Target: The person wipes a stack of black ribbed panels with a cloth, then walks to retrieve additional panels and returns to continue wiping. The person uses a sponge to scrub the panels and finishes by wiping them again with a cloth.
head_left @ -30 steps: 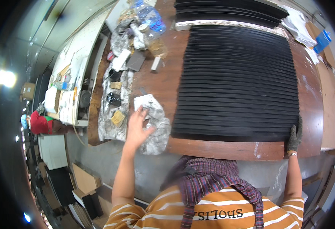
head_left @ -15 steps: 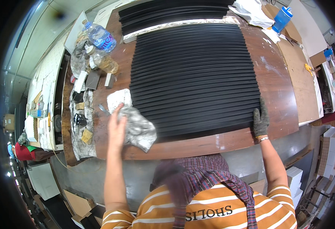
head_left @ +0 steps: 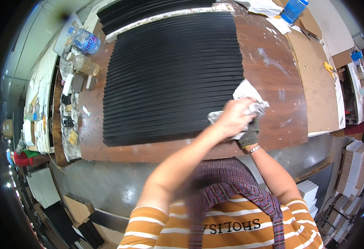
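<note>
Black ridged strips [head_left: 171, 74] lie side by side as a wide sheet on the brown table [head_left: 273, 99]. My bare left hand [head_left: 236, 117] reaches across to the sheet's lower right corner, its fingers closed on a white and grey stained cloth [head_left: 245, 89]. The cloth bunches around the fingers and lies over the strips' right ends. Just below it, my right hand [head_left: 250, 135] wears a dark grey knit glove and sits at that same corner. Cloth and left hand cover its fingers, so their pose is hidden.
A white-smeared bar [head_left: 165, 24] separates the sheet from more black strips [head_left: 149, 11] behind. Along the left edge stand a clear bottle [head_left: 86, 40], a bottle of yellowish liquid [head_left: 84, 64] and small blocks. A blue bottle [head_left: 294, 10] and yellow-handled tool [head_left: 328, 68] are at right.
My left hand has carried the cloth from the sheet's left side across to its right edge, beside my gloved right hand. The view has shifted, so the table appears farther left.
</note>
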Demonstrator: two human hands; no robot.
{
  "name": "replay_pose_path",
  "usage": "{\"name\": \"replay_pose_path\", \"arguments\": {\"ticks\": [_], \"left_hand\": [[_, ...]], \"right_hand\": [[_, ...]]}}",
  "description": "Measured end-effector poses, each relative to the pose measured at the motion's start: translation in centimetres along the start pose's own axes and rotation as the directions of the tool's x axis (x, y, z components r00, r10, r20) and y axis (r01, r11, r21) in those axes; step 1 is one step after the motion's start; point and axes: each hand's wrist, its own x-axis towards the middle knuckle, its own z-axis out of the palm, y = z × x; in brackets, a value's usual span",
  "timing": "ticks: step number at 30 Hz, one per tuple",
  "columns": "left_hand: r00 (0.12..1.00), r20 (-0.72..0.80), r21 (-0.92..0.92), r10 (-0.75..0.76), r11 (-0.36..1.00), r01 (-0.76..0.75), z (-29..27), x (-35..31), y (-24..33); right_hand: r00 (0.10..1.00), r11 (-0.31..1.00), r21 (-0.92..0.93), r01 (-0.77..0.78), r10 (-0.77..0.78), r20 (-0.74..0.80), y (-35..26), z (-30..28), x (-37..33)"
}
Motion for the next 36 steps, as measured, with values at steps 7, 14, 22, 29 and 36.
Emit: {"name": "replay_pose_path", "arguments": {"ticks": [7, 14, 22, 29, 36], "left_hand": [[0.837, -0.49, 0.015, -0.245, 0.957, 0.289, -8.5, -2.6, 3.0], [0.997, -0.036, 0.676, 0.062, 0.736, -0.021, -5.2, -10.3, -5.6], [0.664, -0.748, 0.481, -0.012, 0.679, 0.554, -17.9, -18.5, -2.5], [0.972, -0.227, 0.845, 0.058, 0.509, 0.167, -13.0, -17.7, -7.1], [0.423, -0.906, 0.374, 0.016, 0.499, 0.782, -31.7, -27.5, -5.1]], "right_hand": [[0.944, 0.948, -0.127, 0.292, -0.264, 0.199, -1.6, -5.3, 1.4], [0.94, 0.94, -0.164, 0.299, -0.26, 0.222, -1.6, -4.2, 2.4], [0.944, 0.944, -0.095, 0.315, -0.302, 0.134, -2.1, -4.8, 2.4], [0.943, 0.948, 0.012, 0.317, -0.317, 0.104, -1.3, -3.8, 3.1], [0.948, 0.952, -0.029, 0.304, -0.299, 0.109, -0.9, -3.6, 2.8]]}}
